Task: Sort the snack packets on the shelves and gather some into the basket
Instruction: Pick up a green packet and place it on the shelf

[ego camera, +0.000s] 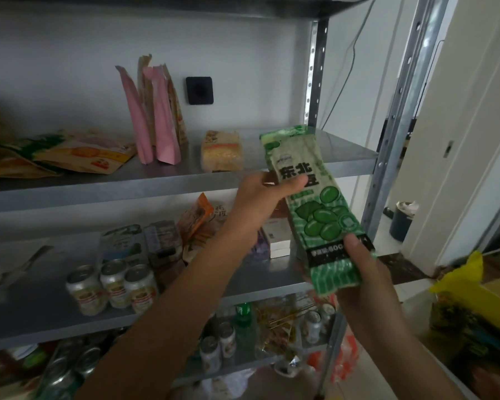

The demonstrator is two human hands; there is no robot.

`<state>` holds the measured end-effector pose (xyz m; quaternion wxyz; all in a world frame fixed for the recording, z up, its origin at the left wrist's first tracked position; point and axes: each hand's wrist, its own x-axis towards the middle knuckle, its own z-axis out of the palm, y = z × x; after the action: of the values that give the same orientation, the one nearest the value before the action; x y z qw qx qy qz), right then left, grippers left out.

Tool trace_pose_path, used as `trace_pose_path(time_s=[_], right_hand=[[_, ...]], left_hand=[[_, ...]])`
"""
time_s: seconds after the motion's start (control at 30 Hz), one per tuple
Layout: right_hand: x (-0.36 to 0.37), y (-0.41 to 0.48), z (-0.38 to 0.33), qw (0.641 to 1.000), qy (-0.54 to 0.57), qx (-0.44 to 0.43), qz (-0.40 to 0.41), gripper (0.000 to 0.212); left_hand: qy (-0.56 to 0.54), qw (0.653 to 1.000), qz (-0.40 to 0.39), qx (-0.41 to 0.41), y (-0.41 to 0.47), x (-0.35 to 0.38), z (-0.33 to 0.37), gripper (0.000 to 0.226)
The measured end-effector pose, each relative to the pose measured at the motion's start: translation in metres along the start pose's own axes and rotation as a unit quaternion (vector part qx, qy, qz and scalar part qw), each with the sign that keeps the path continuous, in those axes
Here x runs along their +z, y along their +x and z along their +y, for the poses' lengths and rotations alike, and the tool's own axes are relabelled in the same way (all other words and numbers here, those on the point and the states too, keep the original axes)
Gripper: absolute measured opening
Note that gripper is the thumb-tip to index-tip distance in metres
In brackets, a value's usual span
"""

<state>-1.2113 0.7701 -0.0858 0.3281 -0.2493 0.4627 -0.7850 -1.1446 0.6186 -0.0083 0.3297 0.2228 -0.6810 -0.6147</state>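
A long green packet point(318, 209) printed with green beans hangs in the air in front of the upper shelf's right end. My left hand point(263, 197) grips its upper part, thumb across the front. My right hand point(364, 272) holds its lower end, thumb on the black label band. On the upper shelf point(168, 177) lie a yellow packet point(221, 151), two upright pink pouches point(150, 116) and flat orange-and-green bags point(70, 154) at the left. No basket can be made out.
The middle shelf point(260, 275) carries three cans point(113, 287), several snack packets point(162, 241) and a white box point(277, 235). More cans and packets crowd the lower shelf point(243, 336). A steel upright point(387, 134) stands right; beyond it a bin point(401, 220) and yellow bags point(462, 284).
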Motion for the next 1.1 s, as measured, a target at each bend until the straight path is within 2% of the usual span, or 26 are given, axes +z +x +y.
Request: trace_pose_path(time_s=[0.07,0.1,0.17,0.2,0.23,0.3,0.37,0.47,0.57,0.63,0.73,0.77,0.83,0.9,0.97,1.03,1.1], right_hand=[[0.013,0.012,-0.007,1.000,0.023,-0.003,-0.015,0.071],[0.019,0.020,-0.009,0.999,0.034,0.000,-0.017,0.058],[0.032,0.039,-0.014,0.998,0.050,0.010,-0.024,0.041],[0.039,0.051,-0.017,0.998,0.063,0.017,-0.025,0.037],[0.048,0.061,-0.020,0.996,0.077,0.025,-0.025,0.032],[0.062,0.085,-0.025,0.995,0.087,0.045,-0.009,0.025],[0.072,0.111,-0.024,0.996,0.064,0.064,0.013,0.027],[0.079,0.139,-0.024,0.995,0.068,0.077,-0.005,0.039],[0.075,0.151,-0.023,0.987,0.077,0.112,-0.091,0.050],[0.070,0.156,-0.020,0.988,0.029,0.103,-0.108,0.050],[0.070,0.162,-0.016,0.985,-0.167,0.026,-0.033,0.054],[0.070,0.164,-0.015,0.981,-0.192,0.014,-0.014,0.057],[0.071,0.168,-0.013,0.985,-0.163,0.046,-0.025,0.065],[0.070,0.166,-0.011,0.986,-0.100,0.105,-0.085,0.073],[0.068,0.158,0.001,0.970,-0.109,0.147,-0.161,0.080],[0.071,0.144,0.019,0.946,-0.133,0.179,-0.236,0.079],[0.084,0.128,0.035,0.929,-0.125,0.188,-0.295,0.084]], left_hand=[[0.182,0.979,0.052,0.074,0.008,-0.011,0.004,0.025],[0.283,0.944,0.110,0.129,0.013,-0.020,0.003,0.028],[0.452,0.815,0.241,0.269,0.027,-0.042,-0.001,0.027],[0.515,0.758,0.259,0.304,0.036,-0.054,-0.004,0.034],[0.571,0.724,0.240,0.303,0.045,-0.067,-0.007,0.047],[0.633,0.722,0.157,0.232,0.060,-0.087,-0.014,0.071],[0.660,0.715,0.129,0.191,0.066,-0.096,-0.024,0.084],[0.676,0.681,0.169,0.227,0.066,-0.096,-0.031,0.082],[0.678,0.673,0.184,0.232,0.071,-0.096,-0.026,0.073],[0.679,0.653,0.208,0.262,0.074,-0.096,-0.025,0.074],[0.651,0.640,0.267,0.311,0.075,-0.094,-0.030,0.077],[0.640,0.636,0.282,0.327,0.073,-0.093,-0.031,0.075],[0.625,0.626,0.296,0.360,0.064,-0.093,-0.035,0.069],[0.608,0.626,0.313,0.374,0.049,-0.095,-0.042,0.066],[0.552,0.673,0.336,0.360,0.028,-0.097,-0.043,0.066],[0.413,0.769,0.372,0.316,0.005,-0.095,-0.039,0.057],[0.162,0.878,0.372,0.254,-0.018,-0.092,-0.035,0.036]])
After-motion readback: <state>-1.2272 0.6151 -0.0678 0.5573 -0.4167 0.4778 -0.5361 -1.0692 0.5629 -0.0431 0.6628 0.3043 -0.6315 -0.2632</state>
